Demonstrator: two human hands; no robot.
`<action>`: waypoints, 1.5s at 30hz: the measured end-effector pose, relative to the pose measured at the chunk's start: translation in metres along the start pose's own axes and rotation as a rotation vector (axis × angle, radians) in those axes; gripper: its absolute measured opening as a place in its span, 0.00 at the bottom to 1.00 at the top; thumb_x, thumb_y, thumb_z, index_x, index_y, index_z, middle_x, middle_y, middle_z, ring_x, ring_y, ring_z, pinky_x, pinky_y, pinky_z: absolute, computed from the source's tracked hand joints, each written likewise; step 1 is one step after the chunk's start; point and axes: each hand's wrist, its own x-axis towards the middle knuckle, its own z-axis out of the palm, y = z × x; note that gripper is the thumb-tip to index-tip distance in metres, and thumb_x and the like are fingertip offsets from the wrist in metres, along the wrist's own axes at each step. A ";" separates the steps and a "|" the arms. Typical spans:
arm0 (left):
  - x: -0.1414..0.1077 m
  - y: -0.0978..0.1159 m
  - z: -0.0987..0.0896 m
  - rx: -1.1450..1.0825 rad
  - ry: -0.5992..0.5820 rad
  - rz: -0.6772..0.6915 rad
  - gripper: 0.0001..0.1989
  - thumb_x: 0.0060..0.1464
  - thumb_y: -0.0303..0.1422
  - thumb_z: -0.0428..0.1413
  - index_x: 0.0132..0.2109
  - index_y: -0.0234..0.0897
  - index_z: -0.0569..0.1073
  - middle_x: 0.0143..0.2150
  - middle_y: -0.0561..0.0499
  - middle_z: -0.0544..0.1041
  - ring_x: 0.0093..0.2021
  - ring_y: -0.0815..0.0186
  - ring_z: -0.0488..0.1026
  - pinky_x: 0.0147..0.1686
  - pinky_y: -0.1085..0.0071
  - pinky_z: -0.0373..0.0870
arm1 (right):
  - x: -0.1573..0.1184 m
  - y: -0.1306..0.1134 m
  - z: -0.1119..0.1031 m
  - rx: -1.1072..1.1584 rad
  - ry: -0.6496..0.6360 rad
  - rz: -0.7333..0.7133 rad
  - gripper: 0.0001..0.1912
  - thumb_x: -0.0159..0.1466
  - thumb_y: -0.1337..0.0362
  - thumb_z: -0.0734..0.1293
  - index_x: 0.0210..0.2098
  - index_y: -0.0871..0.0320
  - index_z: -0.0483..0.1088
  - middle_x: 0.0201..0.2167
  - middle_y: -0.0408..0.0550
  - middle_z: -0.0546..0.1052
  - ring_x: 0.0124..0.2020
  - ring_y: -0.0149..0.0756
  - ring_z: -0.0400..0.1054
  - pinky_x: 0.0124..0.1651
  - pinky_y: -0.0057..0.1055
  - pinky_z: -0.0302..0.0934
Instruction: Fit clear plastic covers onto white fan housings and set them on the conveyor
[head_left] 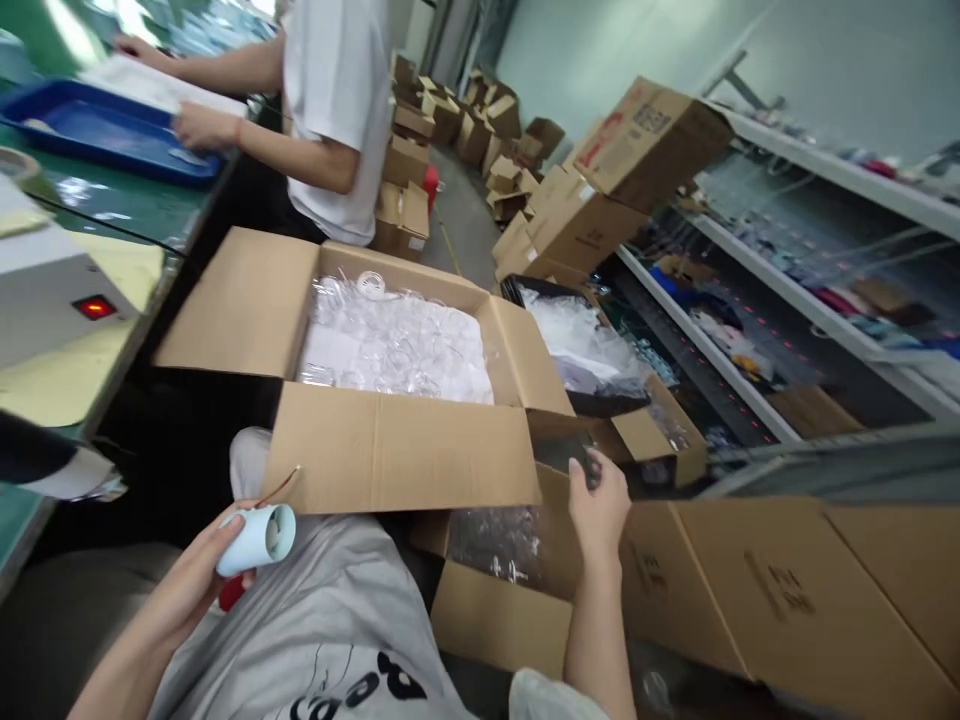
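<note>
My left hand [210,565] is closed around a light blue plastic tube [251,542] with its open end toward the right. A whitish part sits inside the tube, and a thin brown wire [280,487] sticks up from it. Something red [231,593] shows just under those fingers. My right hand [600,500] is raised to the right of the large open carton [405,450], fingers curled with the thumb near them. A small dark patch shows between the fingertips, too small to name. Clear plastic parts [405,335] fill the carton in front of me.
A lower open box [502,620] with clear parts stands below my right arm. Right of the carton is a black crate [592,400] of plastic bags. Stacked cartons [615,190] and shelving [825,170] line the right. A co-worker [330,110] handles paper above a blue tray [97,125].
</note>
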 end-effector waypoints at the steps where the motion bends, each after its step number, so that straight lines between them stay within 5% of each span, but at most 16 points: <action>1: -0.004 0.000 0.002 -0.032 0.018 0.021 0.31 0.46 0.57 0.63 0.47 0.37 0.71 0.27 0.56 0.75 0.20 0.70 0.65 0.24 0.73 0.63 | 0.015 -0.019 0.015 0.023 -0.074 -0.086 0.35 0.63 0.41 0.57 0.53 0.64 0.70 0.53 0.69 0.73 0.57 0.60 0.68 0.59 0.56 0.61; 5: -0.016 -0.001 0.003 -0.127 0.118 0.078 0.29 0.47 0.58 0.62 0.44 0.37 0.74 0.27 0.54 0.75 0.19 0.70 0.63 0.22 0.74 0.61 | 0.056 -0.113 0.096 0.049 -0.432 -0.444 0.23 0.68 0.50 0.58 0.49 0.58 0.75 0.48 0.57 0.78 0.46 0.44 0.75 0.48 0.40 0.70; 10: -0.027 -0.010 -0.006 -0.250 0.293 0.150 0.29 0.46 0.58 0.63 0.44 0.39 0.75 0.28 0.54 0.74 0.20 0.70 0.64 0.23 0.74 0.63 | 0.045 -0.195 0.170 -0.165 -0.603 -0.663 0.19 0.66 0.58 0.67 0.54 0.58 0.73 0.52 0.60 0.75 0.49 0.50 0.73 0.47 0.40 0.67; 15: -0.042 -0.014 -0.011 -0.279 0.366 0.161 0.27 0.46 0.57 0.64 0.43 0.40 0.76 0.27 0.55 0.74 0.20 0.70 0.63 0.22 0.73 0.64 | 0.047 -0.207 0.176 -0.324 -0.722 -0.812 0.24 0.64 0.77 0.61 0.58 0.57 0.70 0.64 0.60 0.66 0.54 0.48 0.71 0.47 0.35 0.64; 20: -0.038 -0.013 -0.012 -0.341 0.344 0.152 0.26 0.48 0.54 0.64 0.44 0.37 0.75 0.28 0.54 0.75 0.20 0.71 0.65 0.20 0.75 0.65 | 0.086 -0.208 0.169 -0.435 -0.868 -0.935 0.32 0.50 0.88 0.57 0.44 0.56 0.77 0.61 0.53 0.70 0.38 0.37 0.74 0.37 0.29 0.58; 25: -0.037 -0.013 -0.006 -0.528 0.196 0.183 0.29 0.44 0.57 0.65 0.38 0.34 0.74 0.27 0.53 0.75 0.19 0.70 0.67 0.13 0.77 0.61 | 0.106 -0.226 0.164 -0.396 -0.912 -1.107 0.15 0.52 0.81 0.62 0.25 0.56 0.73 0.36 0.51 0.76 0.38 0.43 0.72 0.35 0.31 0.58; 28: -0.045 -0.014 -0.008 -0.568 0.213 0.208 0.29 0.43 0.56 0.65 0.37 0.34 0.73 0.26 0.53 0.74 0.18 0.72 0.66 0.11 0.78 0.59 | 0.104 -0.231 0.170 -0.275 -0.946 -1.237 0.06 0.54 0.70 0.67 0.23 0.53 0.71 0.35 0.53 0.76 0.41 0.49 0.72 0.42 0.39 0.65; 30: -0.051 -0.016 -0.011 -0.576 0.249 0.240 0.27 0.45 0.56 0.64 0.37 0.34 0.73 0.26 0.54 0.74 0.18 0.72 0.66 0.11 0.79 0.57 | 0.099 -0.232 0.180 -0.083 -0.934 -1.225 0.09 0.57 0.58 0.66 0.22 0.52 0.70 0.38 0.57 0.76 0.43 0.53 0.72 0.49 0.48 0.66; 32: -0.057 -0.018 -0.015 -0.566 0.277 0.263 0.26 0.47 0.55 0.62 0.36 0.34 0.72 0.25 0.54 0.72 0.17 0.73 0.65 0.11 0.79 0.55 | 0.088 -0.233 0.192 0.233 -0.992 -1.015 0.19 0.58 0.47 0.65 0.18 0.51 0.69 0.43 0.61 0.77 0.47 0.58 0.72 0.51 0.53 0.66; 34: -0.062 -0.020 -0.017 -0.547 0.294 0.264 0.26 0.48 0.55 0.61 0.36 0.34 0.73 0.24 0.55 0.71 0.17 0.73 0.64 0.12 0.78 0.55 | 0.066 -0.237 0.198 0.503 -1.183 -0.715 0.21 0.54 0.41 0.66 0.20 0.51 0.73 0.48 0.62 0.79 0.51 0.62 0.72 0.52 0.55 0.66; 37: -0.069 -0.020 -0.016 -0.521 0.300 0.261 0.24 0.47 0.52 0.64 0.37 0.34 0.75 0.26 0.54 0.71 0.18 0.73 0.64 0.12 0.78 0.55 | 0.015 -0.249 0.194 0.726 -1.485 -0.392 0.21 0.48 0.40 0.71 0.27 0.50 0.81 0.42 0.62 0.82 0.51 0.65 0.74 0.54 0.60 0.65; 39: -0.072 -0.020 -0.016 -0.499 0.298 0.270 0.23 0.45 0.50 0.65 0.37 0.34 0.76 0.28 0.54 0.72 0.20 0.73 0.65 0.13 0.78 0.54 | -0.025 -0.258 0.185 0.815 -1.599 -0.297 0.21 0.50 0.39 0.70 0.24 0.49 0.81 0.37 0.59 0.83 0.47 0.63 0.76 0.52 0.59 0.67; 42: -0.076 -0.021 -0.018 -0.443 0.314 0.269 0.23 0.46 0.50 0.65 0.38 0.35 0.75 0.28 0.54 0.71 0.21 0.73 0.64 0.14 0.78 0.53 | -0.078 -0.271 0.169 0.866 -1.783 -0.389 0.28 0.61 0.37 0.63 0.27 0.50 0.81 0.39 0.56 0.83 0.44 0.56 0.78 0.47 0.52 0.72; 45: -0.083 -0.024 -0.022 -0.220 0.371 0.314 0.20 0.52 0.50 0.60 0.39 0.37 0.75 0.29 0.54 0.72 0.24 0.70 0.66 0.21 0.76 0.59 | -0.113 -0.283 0.153 0.813 -1.782 -0.822 0.28 0.67 0.40 0.61 0.51 0.51 0.79 0.48 0.55 0.79 0.47 0.52 0.76 0.50 0.46 0.72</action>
